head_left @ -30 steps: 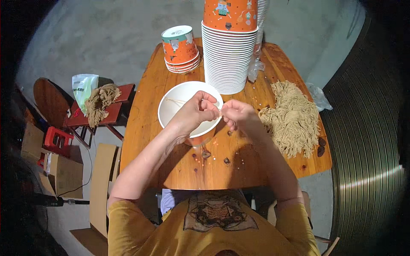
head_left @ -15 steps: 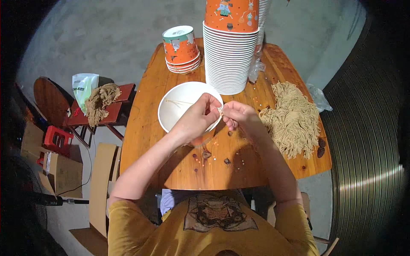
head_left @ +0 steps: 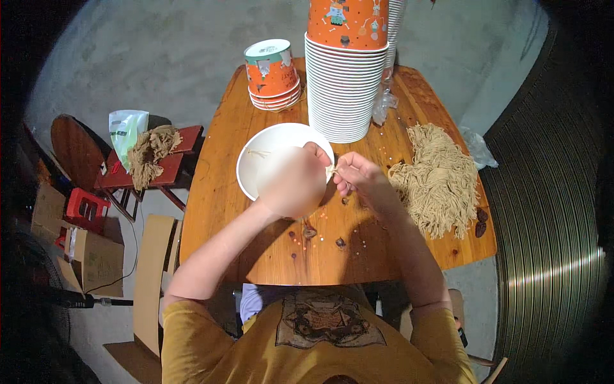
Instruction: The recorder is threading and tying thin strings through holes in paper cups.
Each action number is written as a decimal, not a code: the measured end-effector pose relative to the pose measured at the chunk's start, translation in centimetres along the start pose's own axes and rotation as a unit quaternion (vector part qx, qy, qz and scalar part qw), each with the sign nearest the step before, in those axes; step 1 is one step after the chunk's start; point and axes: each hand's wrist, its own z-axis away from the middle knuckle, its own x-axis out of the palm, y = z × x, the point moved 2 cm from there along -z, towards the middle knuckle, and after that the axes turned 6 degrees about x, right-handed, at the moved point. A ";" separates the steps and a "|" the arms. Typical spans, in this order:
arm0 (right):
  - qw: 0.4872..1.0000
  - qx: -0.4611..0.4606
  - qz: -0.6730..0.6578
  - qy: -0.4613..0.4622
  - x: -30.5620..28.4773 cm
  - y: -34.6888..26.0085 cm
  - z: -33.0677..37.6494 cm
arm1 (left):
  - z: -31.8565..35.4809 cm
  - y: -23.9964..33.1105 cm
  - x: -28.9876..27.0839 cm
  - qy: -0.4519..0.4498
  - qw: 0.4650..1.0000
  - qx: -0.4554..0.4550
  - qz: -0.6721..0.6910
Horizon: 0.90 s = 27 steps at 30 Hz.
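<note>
Both hands are meeting over the near rim of a white paper bowl (head_left: 268,160) on the wooden table (head_left: 256,256). The left hand (head_left: 295,182) and the right hand (head_left: 358,179) are each pinching a thin, pale tan string (head_left: 331,170) in a clenched grip; it is showing as a short, light strand between the fingertips. A heap of the same tan strings (head_left: 438,176) is lying just right of the hands, and a tall stack of white bowls (head_left: 342,89) is standing behind.
</note>
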 end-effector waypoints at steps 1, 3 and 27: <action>1.000 -0.009 0.002 -0.003 -0.1 0.1 0.0 | -0.2 -0.5 0.1 0.015 0.997 0.069 -0.034; 1.000 -0.017 0.003 -0.006 -0.1 0.3 0.0 | -0.3 -0.8 0.2 0.031 0.988 0.137 -0.067; 0.951 -0.153 0.262 0.050 0.1 -1.9 1.3 | 0.5 -0.2 0.5 0.107 0.939 0.272 -0.180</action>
